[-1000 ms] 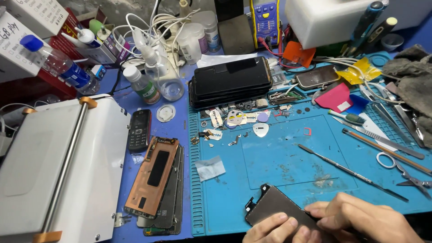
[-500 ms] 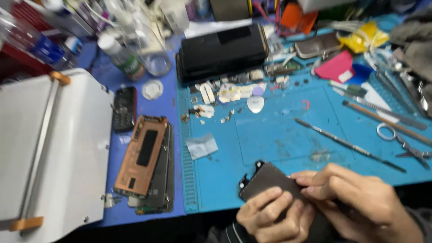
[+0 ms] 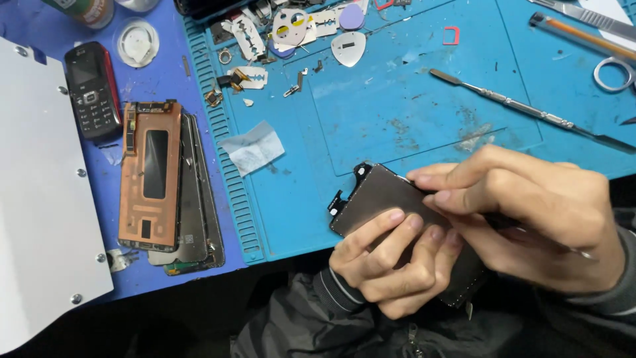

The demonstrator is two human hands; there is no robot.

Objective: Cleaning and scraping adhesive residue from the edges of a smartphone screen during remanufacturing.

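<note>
At the blue surface (image 3: 411,119)'s near edge, the left hand (image 3: 391,262) is curling under a dark phone panel (image 3: 381,195) while the right hand (image 3: 530,212) is pinching its top; open mat is lying just beyond

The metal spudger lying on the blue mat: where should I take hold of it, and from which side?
Grip the metal spudger at its knurled mid-shaft, coming straight down from above. It lies flat and slanted on the blue mat, clear of other tools there, with thin flat ends that offer little hold. The right hand is nearest, though it is on the phone screen panel.
</note>
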